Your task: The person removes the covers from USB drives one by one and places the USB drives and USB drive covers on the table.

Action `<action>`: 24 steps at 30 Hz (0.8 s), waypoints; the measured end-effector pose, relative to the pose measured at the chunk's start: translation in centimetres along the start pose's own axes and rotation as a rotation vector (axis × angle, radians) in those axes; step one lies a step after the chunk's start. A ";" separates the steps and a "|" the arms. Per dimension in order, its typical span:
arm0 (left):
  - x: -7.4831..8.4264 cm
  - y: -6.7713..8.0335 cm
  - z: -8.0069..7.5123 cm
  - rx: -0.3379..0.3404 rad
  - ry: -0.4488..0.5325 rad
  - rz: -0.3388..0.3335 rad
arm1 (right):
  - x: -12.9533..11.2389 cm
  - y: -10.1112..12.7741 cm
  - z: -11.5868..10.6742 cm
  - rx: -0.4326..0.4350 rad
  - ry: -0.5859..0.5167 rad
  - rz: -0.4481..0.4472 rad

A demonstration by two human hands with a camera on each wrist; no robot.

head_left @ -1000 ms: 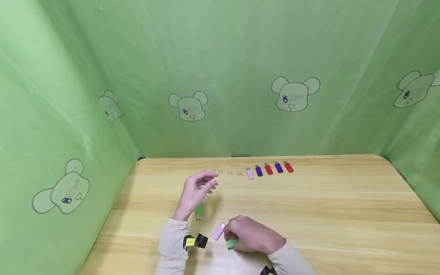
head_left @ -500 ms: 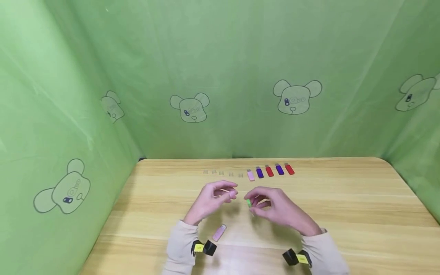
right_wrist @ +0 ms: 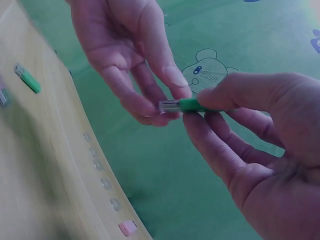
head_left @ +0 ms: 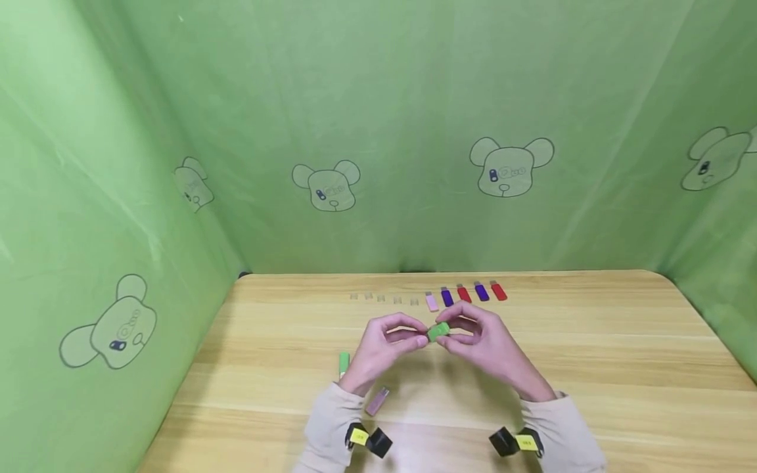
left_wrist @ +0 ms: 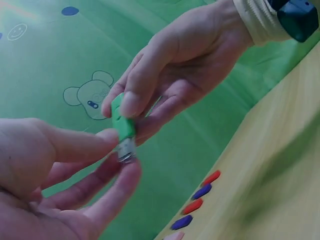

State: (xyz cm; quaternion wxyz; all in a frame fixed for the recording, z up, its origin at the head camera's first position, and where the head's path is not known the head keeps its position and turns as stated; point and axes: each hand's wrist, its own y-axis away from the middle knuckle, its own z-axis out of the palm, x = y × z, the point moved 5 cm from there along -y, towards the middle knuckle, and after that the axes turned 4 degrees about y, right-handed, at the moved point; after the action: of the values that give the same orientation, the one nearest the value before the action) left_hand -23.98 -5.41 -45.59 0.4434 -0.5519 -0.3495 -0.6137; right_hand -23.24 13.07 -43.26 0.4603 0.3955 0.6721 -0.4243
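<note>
Above mid-table, right hand (head_left: 486, 341) pinching green USB stick (head_left: 439, 331), left hand (head_left: 383, 343) pinching its plug – table edges well apart

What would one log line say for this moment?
right hand: grips green USB stick | left hand: pinches its metal plug | above table

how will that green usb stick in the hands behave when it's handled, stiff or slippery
The green usb stick looks rigid: it stays straight pinched between the left hand and right hand. Fingertips alone carry it, so it is probably light. Its smooth body may slip; its flat sides should not roll.
</note>
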 end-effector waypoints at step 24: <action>-0.4 -0.4 0.3 0.098 0.060 0.084 | 0.9 -0.1 -0.3 0.082 0.096 0.135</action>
State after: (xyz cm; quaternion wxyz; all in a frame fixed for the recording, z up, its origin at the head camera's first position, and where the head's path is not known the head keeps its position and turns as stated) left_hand -24.22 -4.94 -45.88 0.5055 -0.5251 -0.3423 -0.5929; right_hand -23.67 13.47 -44.04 0.4387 0.4780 0.6474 -0.4000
